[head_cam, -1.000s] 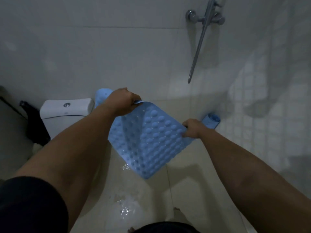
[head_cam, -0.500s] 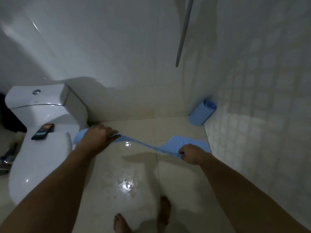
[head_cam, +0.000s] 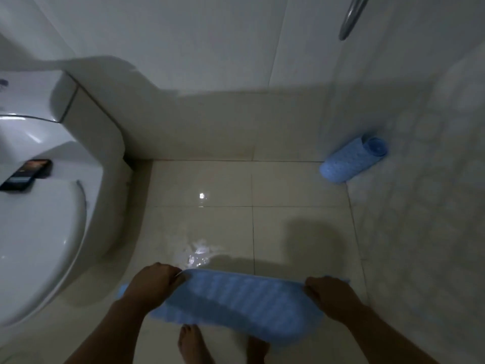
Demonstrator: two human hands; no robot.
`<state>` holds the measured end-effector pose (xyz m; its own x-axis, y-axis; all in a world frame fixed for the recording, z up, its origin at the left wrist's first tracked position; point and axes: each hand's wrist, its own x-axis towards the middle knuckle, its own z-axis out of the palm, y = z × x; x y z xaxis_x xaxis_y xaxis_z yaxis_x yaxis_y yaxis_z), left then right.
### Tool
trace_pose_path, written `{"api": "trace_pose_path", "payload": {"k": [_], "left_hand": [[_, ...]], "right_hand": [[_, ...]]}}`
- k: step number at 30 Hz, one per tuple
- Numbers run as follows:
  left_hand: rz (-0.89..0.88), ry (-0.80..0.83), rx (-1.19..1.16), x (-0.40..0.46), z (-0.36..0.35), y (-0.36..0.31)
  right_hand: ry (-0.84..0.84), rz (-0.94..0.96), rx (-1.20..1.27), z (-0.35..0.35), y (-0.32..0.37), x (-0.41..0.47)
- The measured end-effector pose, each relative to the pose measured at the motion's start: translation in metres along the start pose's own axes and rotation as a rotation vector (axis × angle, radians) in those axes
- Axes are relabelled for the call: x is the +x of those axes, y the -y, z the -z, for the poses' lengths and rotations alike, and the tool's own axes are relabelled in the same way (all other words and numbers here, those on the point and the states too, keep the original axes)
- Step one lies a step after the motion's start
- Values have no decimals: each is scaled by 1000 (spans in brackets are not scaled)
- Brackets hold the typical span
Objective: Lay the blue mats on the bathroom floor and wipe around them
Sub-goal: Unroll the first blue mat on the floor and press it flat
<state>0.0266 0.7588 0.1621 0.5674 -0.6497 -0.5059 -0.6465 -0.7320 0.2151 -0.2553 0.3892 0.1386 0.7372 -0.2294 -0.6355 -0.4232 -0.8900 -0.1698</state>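
Observation:
A blue bumpy mat (head_cam: 241,303) is stretched between my two hands, low over the tiled floor (head_cam: 296,195) and above my bare feet (head_cam: 195,345). My left hand (head_cam: 154,285) grips its left end, and my right hand (head_cam: 330,295) grips its right end. The mat hangs sagging toward me and hides part of my right foot. A second blue mat (head_cam: 353,160), rolled up, leans in the far right corner against the wall.
A white toilet (head_cam: 39,219) fills the left side, with a dark phone (head_cam: 25,174) lying on it. A wet patch (head_cam: 198,254) glistens on the floor just beyond the mat. A chrome shower pipe (head_cam: 351,17) hangs at the top right.
My hands have drawn the mat back toward my feet and lowered it. The view has tilted further down, so the toilet and the floor appear larger.

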Motion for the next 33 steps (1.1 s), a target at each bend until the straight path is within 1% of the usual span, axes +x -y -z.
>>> {"api": "trace_pose_path", "payload": {"k": [2, 4, 6, 8, 9, 11, 13, 17, 20, 23, 27, 30, 33], "left_hand": [[71, 129, -25, 29, -3, 15], [140, 175, -13, 72, 0, 33], [226, 96, 70, 124, 10, 45], [356, -31, 104, 168, 20, 48], [385, -99, 104, 185, 22, 45], [365, -173, 123, 211, 17, 33], [332, -164, 108, 226, 2, 19], [293, -21, 18, 221, -47, -4], [271, 66, -13, 208, -80, -7], [272, 100, -38, 201, -101, 0], [284, 115, -69, 199, -126, 16], [281, 120, -58, 206, -155, 32], [270, 122, -59, 231, -194, 50]], "right_hand": [[39, -27, 24, 15, 4, 30], [9, -58, 4, 31, 8, 80], [-33, -93, -75, 47, 12, 142], [-80, -163, -173, 67, 22, 195], [-99, -200, -190, 73, 28, 218], [-112, -221, -159, 73, 45, 251], [-87, -197, -100, 56, 64, 265], [30, -160, 27, -3, 95, 255], [115, -169, 43, -37, 112, 242], [167, -195, 20, -56, 120, 238], [196, -204, 36, -67, 125, 253], [182, -216, 53, -83, 129, 279], [138, -206, 59, -113, 134, 319]]}}
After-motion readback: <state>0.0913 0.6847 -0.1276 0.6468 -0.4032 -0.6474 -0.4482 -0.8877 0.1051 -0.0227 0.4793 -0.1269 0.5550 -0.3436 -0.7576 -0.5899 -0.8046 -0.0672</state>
